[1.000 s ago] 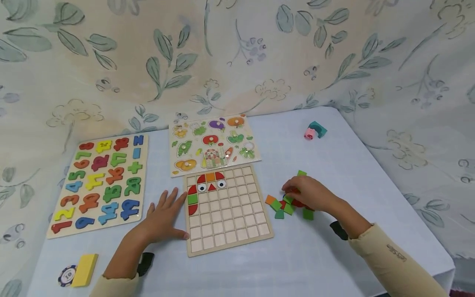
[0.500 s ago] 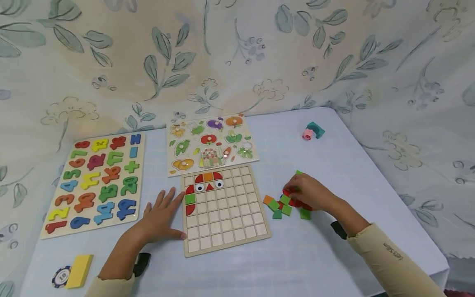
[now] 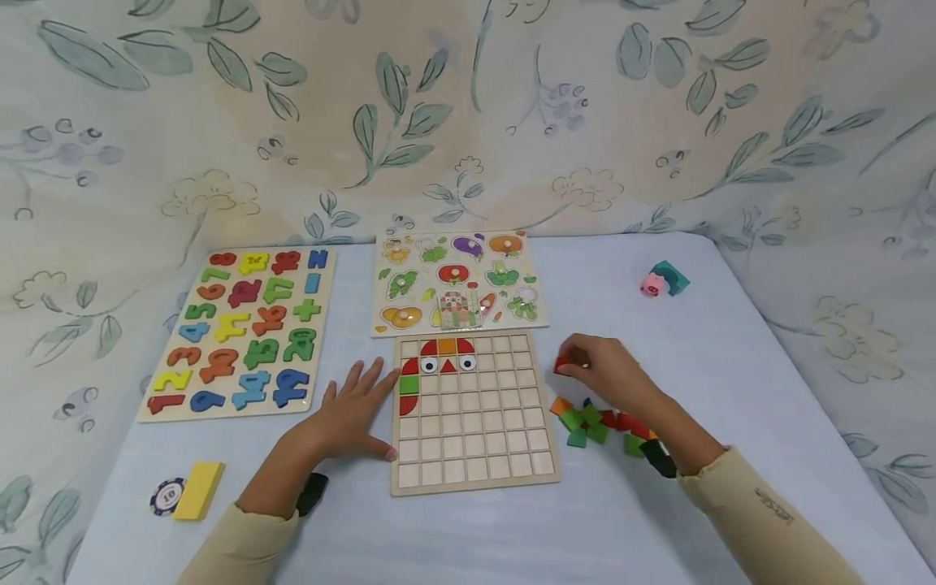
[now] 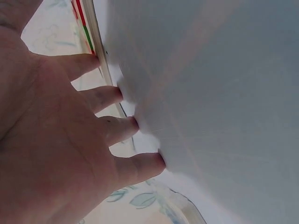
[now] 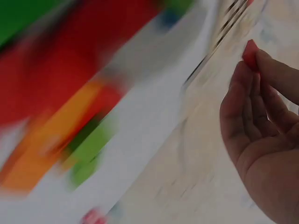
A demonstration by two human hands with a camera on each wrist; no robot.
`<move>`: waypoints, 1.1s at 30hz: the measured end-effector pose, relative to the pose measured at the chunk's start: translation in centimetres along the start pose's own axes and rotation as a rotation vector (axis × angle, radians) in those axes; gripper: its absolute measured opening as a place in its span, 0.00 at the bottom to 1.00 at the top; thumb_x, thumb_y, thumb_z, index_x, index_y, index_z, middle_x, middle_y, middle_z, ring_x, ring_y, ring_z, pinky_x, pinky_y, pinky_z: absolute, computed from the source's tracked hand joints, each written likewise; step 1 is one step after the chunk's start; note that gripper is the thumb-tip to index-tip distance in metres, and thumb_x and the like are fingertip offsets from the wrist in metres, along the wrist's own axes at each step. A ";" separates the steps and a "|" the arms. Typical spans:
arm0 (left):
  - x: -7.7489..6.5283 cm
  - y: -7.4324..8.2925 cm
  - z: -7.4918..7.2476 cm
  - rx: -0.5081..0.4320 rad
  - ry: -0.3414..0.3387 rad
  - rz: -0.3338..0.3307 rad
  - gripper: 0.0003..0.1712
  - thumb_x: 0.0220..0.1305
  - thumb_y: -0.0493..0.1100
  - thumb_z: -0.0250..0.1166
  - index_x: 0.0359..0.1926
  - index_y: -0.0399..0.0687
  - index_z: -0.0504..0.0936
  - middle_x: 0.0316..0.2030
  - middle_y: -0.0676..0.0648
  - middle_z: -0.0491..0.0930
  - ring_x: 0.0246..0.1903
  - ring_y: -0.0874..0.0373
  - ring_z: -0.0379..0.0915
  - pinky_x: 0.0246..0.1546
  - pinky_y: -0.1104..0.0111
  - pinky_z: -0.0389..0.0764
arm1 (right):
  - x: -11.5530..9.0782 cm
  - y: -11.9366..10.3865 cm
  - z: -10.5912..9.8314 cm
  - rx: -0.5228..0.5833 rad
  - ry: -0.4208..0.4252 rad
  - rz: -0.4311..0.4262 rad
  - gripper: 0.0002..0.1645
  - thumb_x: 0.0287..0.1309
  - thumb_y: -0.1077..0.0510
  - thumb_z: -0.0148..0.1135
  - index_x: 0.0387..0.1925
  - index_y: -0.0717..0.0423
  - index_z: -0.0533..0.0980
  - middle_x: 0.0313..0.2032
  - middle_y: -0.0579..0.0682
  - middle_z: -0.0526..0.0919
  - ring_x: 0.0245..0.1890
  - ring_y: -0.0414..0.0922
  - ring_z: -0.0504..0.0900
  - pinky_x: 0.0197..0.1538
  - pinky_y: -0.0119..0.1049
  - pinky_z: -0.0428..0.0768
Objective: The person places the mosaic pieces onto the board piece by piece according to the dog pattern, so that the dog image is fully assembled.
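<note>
A wooden grid board (image 3: 478,422) lies in the middle of the table. Red, orange, green and eye-marked tiles (image 3: 448,347) fill some cells at its top left. My left hand (image 3: 347,422) rests on the table with fingers spread, its index fingertip and thumb at the board's left edge. In the left wrist view that hand (image 4: 70,130) has its fingertips down on the tabletop. Between thumb and index finger, my right hand (image 3: 610,378) pinches a small red tile (image 3: 561,366), just right of the board. The tile (image 5: 251,55) also shows in the right wrist view; its exact shape is unclear.
Loose coloured tiles (image 3: 592,422) lie in a pile right of the board. Behind it is a vegetable puzzle (image 3: 453,275) bearing a small picture card (image 3: 461,310). A number puzzle (image 3: 241,333), yellow block (image 3: 199,491) and poker chip (image 3: 168,496) lie left. A pig figure (image 3: 653,283) stands back right.
My right hand has left the tile pile and moved away from me towards the board, with a red tile pinched in it. The left hand stays beside the board; the head view has shifted.
</note>
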State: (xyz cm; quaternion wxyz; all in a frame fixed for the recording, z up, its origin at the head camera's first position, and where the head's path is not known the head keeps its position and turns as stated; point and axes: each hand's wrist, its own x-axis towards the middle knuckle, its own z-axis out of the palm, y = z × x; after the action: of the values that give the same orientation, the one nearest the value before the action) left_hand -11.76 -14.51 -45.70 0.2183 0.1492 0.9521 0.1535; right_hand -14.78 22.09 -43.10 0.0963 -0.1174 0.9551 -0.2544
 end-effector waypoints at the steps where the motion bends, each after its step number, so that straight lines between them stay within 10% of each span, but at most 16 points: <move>1: 0.1 0.1 0.1 0.001 0.001 -0.002 0.67 0.28 0.62 0.75 0.70 0.59 0.47 0.71 0.46 0.36 0.68 0.42 0.23 0.59 0.36 0.34 | 0.6 -1.2 0.4 0.031 -0.010 -0.040 0.09 0.51 0.58 0.65 0.36 0.50 0.75 0.32 0.43 0.80 0.33 0.40 0.78 0.38 0.34 0.80; 10: 0.2 0.8 0.7 -0.020 -0.002 -0.008 0.68 0.28 0.63 0.75 0.70 0.60 0.46 0.71 0.47 0.37 0.68 0.42 0.23 0.60 0.37 0.35 | 4.4 -7.7 5.2 -0.008 -0.090 -0.150 0.04 0.51 0.58 0.65 0.31 0.49 0.77 0.25 0.38 0.77 0.27 0.36 0.73 0.31 0.27 0.74; 23: 0.3 0.9 -0.1 0.008 -0.002 -0.010 0.68 0.27 0.62 0.75 0.70 0.60 0.46 0.71 0.47 0.37 0.68 0.42 0.23 0.59 0.37 0.35 | 4.4 -8.9 6.5 -0.170 -0.046 -0.185 0.06 0.52 0.59 0.64 0.34 0.53 0.82 0.32 0.44 0.83 0.34 0.38 0.79 0.38 0.30 0.78; 33: -0.2 0.2 -0.1 0.019 0.000 -0.014 0.69 0.27 0.63 0.75 0.70 0.59 0.47 0.71 0.45 0.38 0.68 0.41 0.24 0.58 0.35 0.36 | 3.2 -8.9 6.5 -0.332 -0.034 -0.380 0.09 0.51 0.61 0.64 0.36 0.49 0.83 0.37 0.44 0.81 0.40 0.40 0.78 0.42 0.30 0.78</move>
State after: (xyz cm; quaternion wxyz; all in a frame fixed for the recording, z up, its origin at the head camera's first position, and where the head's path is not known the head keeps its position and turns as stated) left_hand -11.64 -14.46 -45.45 0.2180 0.1448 0.9545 0.1432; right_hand -14.73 10.70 -44.52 0.0424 -0.3131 0.9429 -0.1054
